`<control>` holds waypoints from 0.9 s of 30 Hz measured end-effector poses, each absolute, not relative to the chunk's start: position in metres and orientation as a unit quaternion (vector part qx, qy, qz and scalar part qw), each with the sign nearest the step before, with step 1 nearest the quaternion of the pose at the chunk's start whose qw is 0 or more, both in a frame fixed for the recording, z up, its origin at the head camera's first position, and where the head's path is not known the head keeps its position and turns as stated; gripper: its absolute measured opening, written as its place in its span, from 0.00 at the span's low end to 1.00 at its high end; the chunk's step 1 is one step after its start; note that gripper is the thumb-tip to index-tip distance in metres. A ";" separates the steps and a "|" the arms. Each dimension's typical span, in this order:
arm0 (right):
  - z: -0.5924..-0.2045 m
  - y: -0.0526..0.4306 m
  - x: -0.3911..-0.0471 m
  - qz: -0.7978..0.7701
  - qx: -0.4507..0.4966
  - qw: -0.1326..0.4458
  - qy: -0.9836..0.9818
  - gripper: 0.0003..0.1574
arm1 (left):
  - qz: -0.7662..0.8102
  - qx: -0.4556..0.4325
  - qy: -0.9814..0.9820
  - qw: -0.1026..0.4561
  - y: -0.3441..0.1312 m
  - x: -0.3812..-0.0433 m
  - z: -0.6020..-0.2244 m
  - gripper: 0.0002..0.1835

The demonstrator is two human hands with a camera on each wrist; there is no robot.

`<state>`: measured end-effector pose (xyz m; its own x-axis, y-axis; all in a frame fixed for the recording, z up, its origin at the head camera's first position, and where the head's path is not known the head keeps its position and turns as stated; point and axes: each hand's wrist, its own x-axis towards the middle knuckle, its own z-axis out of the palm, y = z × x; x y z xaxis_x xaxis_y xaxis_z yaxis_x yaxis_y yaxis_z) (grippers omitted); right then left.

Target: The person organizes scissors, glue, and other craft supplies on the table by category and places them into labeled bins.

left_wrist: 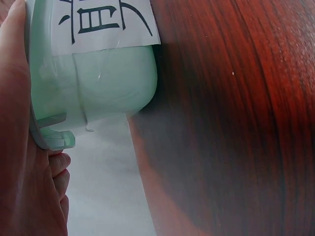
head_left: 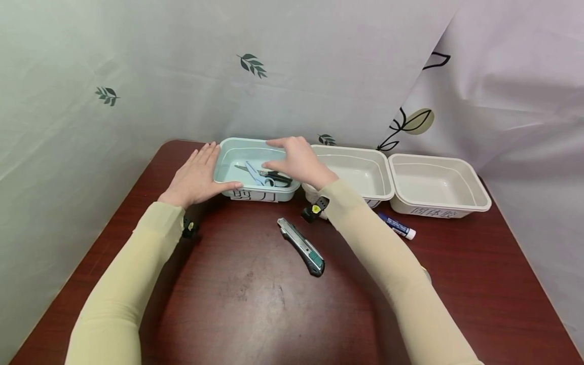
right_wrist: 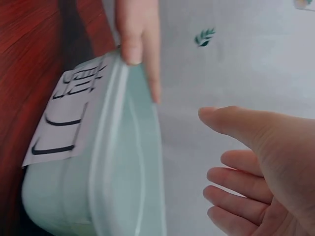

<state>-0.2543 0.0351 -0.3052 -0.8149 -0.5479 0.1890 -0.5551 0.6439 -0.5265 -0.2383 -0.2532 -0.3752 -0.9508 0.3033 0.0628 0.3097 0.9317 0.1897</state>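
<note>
At the table's back left stands a pale green plastic bin (head_left: 248,143) with a handwritten paper label (head_left: 254,195) on its front. Inside lie black-handled scissors (head_left: 279,178) and light blue scissors (head_left: 252,171). My left hand (head_left: 196,173) rests against the bin's left side, fingers straight and thumb along the front rim. Above the bin's right part is my right hand (head_left: 302,161), its thumb and fingers apart with nothing between them; the right wrist view shows its fingers loosely bent. A utility knife (head_left: 301,247) with a silver body lies on the table in front.
A middle cream bin (head_left: 365,175) and a right cream bin (head_left: 440,182) continue the row along the back, before a patterned cloth (head_left: 182,61). A blue glue stick (head_left: 397,226) with a white cap lies in front of them. My right forearm partly covers the middle bin.
</note>
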 end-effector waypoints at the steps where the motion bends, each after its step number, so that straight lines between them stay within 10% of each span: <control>1: -0.302 0.037 -0.253 0.294 0.304 0.012 -0.906 0.37 | -0.099 -0.155 -0.983 0.016 -0.253 -0.238 -0.375 0.67; 27: -0.270 0.092 -0.213 0.307 0.306 0.079 -0.898 0.37 | -0.097 -0.160 -0.982 0.014 -0.252 -0.238 -0.372 0.67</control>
<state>-0.2135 0.0916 -0.2698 -0.7997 -0.5017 0.3299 -0.5987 0.6238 -0.5025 -0.2377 -0.2517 -0.3723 -0.9486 0.3108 0.0591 0.3164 0.9304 0.1851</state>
